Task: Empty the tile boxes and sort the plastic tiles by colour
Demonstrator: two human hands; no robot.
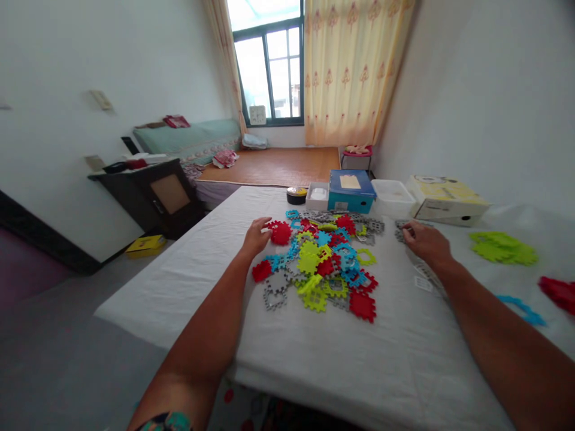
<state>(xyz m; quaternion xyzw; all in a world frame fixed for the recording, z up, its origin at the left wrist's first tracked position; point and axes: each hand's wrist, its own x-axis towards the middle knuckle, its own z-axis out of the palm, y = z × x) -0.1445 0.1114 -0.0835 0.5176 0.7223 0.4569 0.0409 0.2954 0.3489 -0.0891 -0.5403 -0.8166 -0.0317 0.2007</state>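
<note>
At the left side of a mixed pile, my left hand (257,236) has its thumb and fingertips closed at the edge of a red toothed plastic tile (281,233). My right hand (426,240) is off to the pile's right, its fingers pinched on grey toothed tiles (399,231) lying at the table's far right. Between the hands lies the heap of interlocking tiles: lime green (308,257), blue (345,257), red (362,306) and grey (277,281). Some are solid plates and others are open frames. Many overlap, so the lower ones are partly hidden.
Lime green tiles (503,247), a blue frame (521,309) and red tiles (557,293) lie at the right. Along the back stand a tape roll (296,195), a blue box (351,191), a clear plastic tub (393,197) and a yellow-and-white box (449,199). White cloth (188,287) covers the table.
</note>
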